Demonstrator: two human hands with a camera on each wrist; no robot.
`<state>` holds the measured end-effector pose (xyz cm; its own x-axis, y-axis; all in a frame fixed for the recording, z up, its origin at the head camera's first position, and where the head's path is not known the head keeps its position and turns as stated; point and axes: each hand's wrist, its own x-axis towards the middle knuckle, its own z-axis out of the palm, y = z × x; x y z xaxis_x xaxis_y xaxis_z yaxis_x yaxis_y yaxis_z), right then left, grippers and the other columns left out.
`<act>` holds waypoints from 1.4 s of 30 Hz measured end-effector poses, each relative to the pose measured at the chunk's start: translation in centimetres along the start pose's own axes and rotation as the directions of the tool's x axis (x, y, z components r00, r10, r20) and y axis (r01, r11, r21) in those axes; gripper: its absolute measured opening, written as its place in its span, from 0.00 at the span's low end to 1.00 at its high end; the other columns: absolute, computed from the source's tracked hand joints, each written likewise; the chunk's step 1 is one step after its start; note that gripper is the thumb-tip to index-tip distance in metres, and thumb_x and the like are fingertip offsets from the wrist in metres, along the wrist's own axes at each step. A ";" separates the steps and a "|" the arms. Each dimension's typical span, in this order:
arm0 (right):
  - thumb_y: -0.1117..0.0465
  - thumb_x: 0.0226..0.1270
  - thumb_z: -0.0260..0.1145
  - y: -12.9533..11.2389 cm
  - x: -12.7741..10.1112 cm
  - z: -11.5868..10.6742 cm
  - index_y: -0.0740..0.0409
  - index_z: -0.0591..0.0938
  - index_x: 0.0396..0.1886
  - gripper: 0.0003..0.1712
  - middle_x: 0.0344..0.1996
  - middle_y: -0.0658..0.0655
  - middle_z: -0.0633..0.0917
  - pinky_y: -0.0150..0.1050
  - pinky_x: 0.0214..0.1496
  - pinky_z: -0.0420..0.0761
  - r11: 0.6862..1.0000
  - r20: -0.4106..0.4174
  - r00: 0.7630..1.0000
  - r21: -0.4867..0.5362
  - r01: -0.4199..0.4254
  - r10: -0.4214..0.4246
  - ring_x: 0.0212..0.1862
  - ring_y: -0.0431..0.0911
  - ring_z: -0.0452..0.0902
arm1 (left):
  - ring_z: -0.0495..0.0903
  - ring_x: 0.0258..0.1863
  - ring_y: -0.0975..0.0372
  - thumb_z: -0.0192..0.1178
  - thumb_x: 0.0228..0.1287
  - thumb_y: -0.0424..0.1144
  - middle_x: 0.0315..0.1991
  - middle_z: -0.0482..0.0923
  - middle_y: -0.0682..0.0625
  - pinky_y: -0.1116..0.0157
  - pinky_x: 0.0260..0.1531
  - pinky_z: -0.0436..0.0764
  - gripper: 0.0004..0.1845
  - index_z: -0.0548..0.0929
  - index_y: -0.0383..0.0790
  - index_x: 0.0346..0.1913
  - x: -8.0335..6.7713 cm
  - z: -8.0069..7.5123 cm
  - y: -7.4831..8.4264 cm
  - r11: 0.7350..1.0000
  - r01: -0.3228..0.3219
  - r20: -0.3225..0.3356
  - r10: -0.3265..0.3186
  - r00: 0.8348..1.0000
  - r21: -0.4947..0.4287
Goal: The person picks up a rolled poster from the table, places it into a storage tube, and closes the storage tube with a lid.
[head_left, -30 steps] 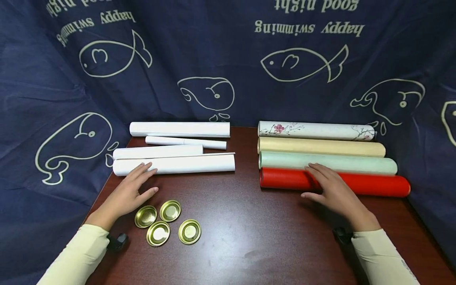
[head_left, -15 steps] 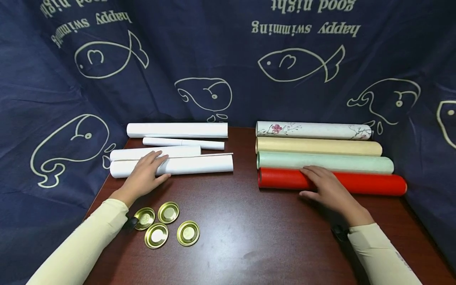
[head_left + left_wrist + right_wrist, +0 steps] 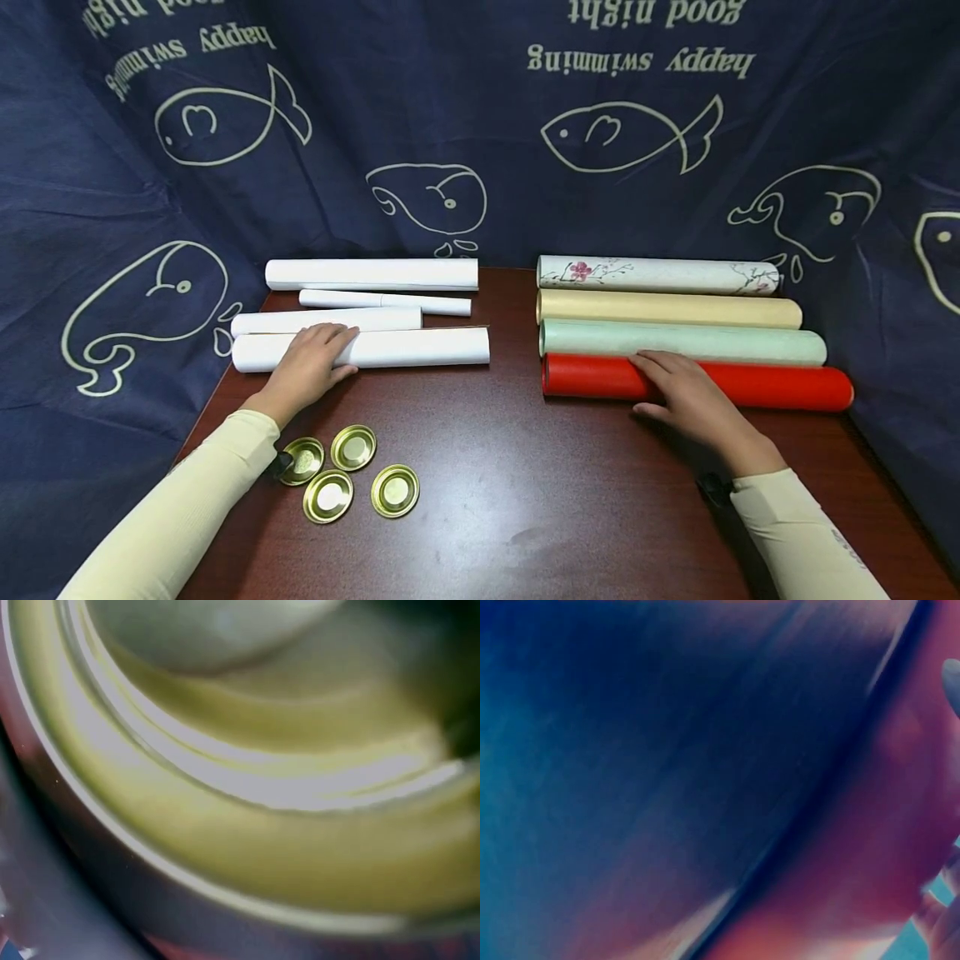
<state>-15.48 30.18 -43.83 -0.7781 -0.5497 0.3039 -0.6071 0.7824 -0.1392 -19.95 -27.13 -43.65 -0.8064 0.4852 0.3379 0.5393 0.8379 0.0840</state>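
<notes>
My left hand [image 3: 311, 360] lies over the nearest white paper roll [image 3: 420, 347], fingers curled across its top and thumb against its near side. Three more white rolls [image 3: 371, 274] lie behind it. My right hand [image 3: 686, 392] rests on the red tube [image 3: 780, 385], fingers laid fairly straight over its top, thumb on the table along its near side. Behind the red tube lie a pale green tube [image 3: 720, 342], a cream tube [image 3: 667, 310] and a flowered tube [image 3: 660, 275]. The left wrist view is filled by a blurred gold lid [image 3: 240, 847]. The right wrist view is a dark blur.
Several gold metal lids [image 3: 354, 447] sit on the dark wooden table [image 3: 510, 467] by my left forearm. A navy cloth with fish and whale drawings [image 3: 480, 150] hangs close behind and at both sides.
My left hand moved forward from beside the lids onto the nearest white roll and its fingers curled over it. My right hand stayed on the red tube.
</notes>
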 end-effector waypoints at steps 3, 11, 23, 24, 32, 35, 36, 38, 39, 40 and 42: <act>0.59 0.44 0.83 0.0 0.1 -0.1 0.69 0.75 0.62 0.44 0.55 0.68 0.79 0.63 0.59 0.70 1.000 -0.001 1.000 -0.010 0.012 -0.012 0.57 0.65 0.73 | 0.74 0.56 0.43 0.75 0.54 0.39 0.53 0.77 0.36 0.38 0.57 0.68 0.33 0.77 0.32 0.62 0.0 -0.1 0.0 1.000 0.007 0.007 -0.007 1.000 -0.006; 0.58 0.42 0.83 0.2 0.0 -0.2 0.68 0.75 0.62 0.45 0.54 0.68 0.80 0.63 0.58 0.71 0.999 0.003 0.999 -0.021 0.037 -0.037 0.56 0.64 0.74 | 0.73 0.57 0.42 0.77 0.52 0.39 0.53 0.77 0.37 0.33 0.60 0.62 0.31 0.79 0.34 0.59 0.0 -0.3 -0.3 0.998 0.010 0.039 -0.008 0.999 -0.056; 0.56 0.46 0.82 -0.1 -0.2 -0.2 0.64 0.75 0.64 0.44 0.54 0.65 0.80 0.66 0.60 0.67 0.999 0.067 0.997 -0.024 0.031 -0.029 0.56 0.62 0.74 | 0.74 0.57 0.42 0.78 0.50 0.36 0.56 0.76 0.36 0.37 0.61 0.63 0.30 0.78 0.33 0.56 -0.4 -0.6 -0.4 0.993 -0.006 0.064 0.014 0.998 -0.120; 0.55 0.45 0.83 -0.1 -0.2 -0.2 0.63 0.76 0.63 0.44 0.53 0.65 0.80 0.66 0.61 0.66 0.999 0.071 0.997 -0.020 0.031 -0.030 0.56 0.62 0.74 | 0.73 0.58 0.42 0.77 0.50 0.36 0.56 0.77 0.36 0.36 0.62 0.63 0.30 0.78 0.33 0.56 -0.4 -0.7 -0.3 0.992 -0.001 0.069 0.010 0.998 -0.122; 0.47 0.46 0.82 -0.5 -0.6 -0.1 0.62 0.76 0.62 0.45 0.49 0.60 0.80 0.58 0.52 0.77 0.998 0.079 0.995 0.030 0.062 -0.064 0.47 0.58 0.79 | 0.75 0.57 0.44 0.77 0.51 0.38 0.55 0.78 0.37 0.35 0.62 0.60 0.29 0.77 0.34 0.55 -0.8 -1.2 -0.1 0.991 0.020 0.075 -0.010 0.997 -0.136; 0.47 0.47 0.81 -0.8 -0.8 0.0 0.62 0.76 0.63 0.45 0.50 0.60 0.80 0.57 0.50 0.78 0.998 0.076 0.996 0.028 0.053 -0.055 0.47 0.58 0.79 | 0.76 0.57 0.44 0.77 0.50 0.38 0.54 0.78 0.38 0.35 0.62 0.61 0.29 0.78 0.34 0.54 -0.9 -1.2 -0.2 0.989 0.014 0.066 -0.005 0.998 -0.150; 0.47 0.48 0.81 -0.9 -0.9 0.0 0.62 0.76 0.63 0.45 0.50 0.60 0.80 0.57 0.50 0.78 0.998 0.075 0.996 0.025 0.051 -0.052 0.47 0.58 0.79 | 0.76 0.57 0.45 0.78 0.49 0.38 0.54 0.79 0.38 0.35 0.62 0.61 0.29 0.78 0.34 0.54 -0.9 -1.2 -0.2 0.988 0.014 0.065 -0.004 0.998 -0.154; 0.47 0.48 0.81 -1.0 -1.0 0.0 0.62 0.76 0.63 0.45 0.50 0.61 0.80 0.58 0.50 0.78 0.999 0.068 0.996 0.019 0.051 -0.052 0.47 0.58 0.79 | 0.76 0.57 0.45 0.78 0.48 0.37 0.53 0.79 0.38 0.34 0.62 0.61 0.29 0.78 0.35 0.53 -1.0 -1.2 -0.2 0.986 0.018 0.067 -0.007 0.998 -0.165; 0.47 0.47 0.81 -1.0 -1.0 0.0 0.62 0.76 0.63 0.45 0.50 0.61 0.80 0.58 0.51 0.78 0.998 0.062 0.997 0.017 0.053 -0.054 0.48 0.58 0.79 | 0.76 0.57 0.45 0.79 0.48 0.37 0.53 0.78 0.39 0.34 0.62 0.61 0.29 0.78 0.35 0.53 -1.1 -1.2 -0.2 0.985 0.021 0.071 -0.009 0.997 -0.171; 0.47 0.47 0.81 -1.1 -1.1 0.0 0.62 0.76 0.63 0.45 0.51 0.61 0.80 0.58 0.51 0.77 0.998 0.055 0.997 0.015 0.055 -0.056 0.48 0.58 0.79 | 0.75 0.57 0.46 0.79 0.47 0.37 0.53 0.78 0.39 0.34 0.62 0.61 0.28 0.78 0.35 0.52 -1.1 -1.2 -0.1 0.984 0.024 0.074 -0.011 0.997 -0.176; 0.47 0.47 0.81 -1.2 -1.1 -0.2 0.62 0.76 0.63 0.45 0.51 0.61 0.80 0.58 0.51 0.77 0.998 0.039 0.997 0.013 0.061 -0.062 0.48 0.58 0.79 | 0.75 0.57 0.46 0.79 0.47 0.36 0.53 0.78 0.39 0.34 0.62 0.60 0.28 0.79 0.35 0.52 -1.1 -1.3 0.0 0.982 0.027 0.075 -0.013 0.997 -0.186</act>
<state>-13.90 29.85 -43.84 -0.7448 -0.6081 0.2746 -0.6557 0.7432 -0.1327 -18.74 -28.03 -42.81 -0.8294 0.4916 0.2653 0.5531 0.7895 0.2661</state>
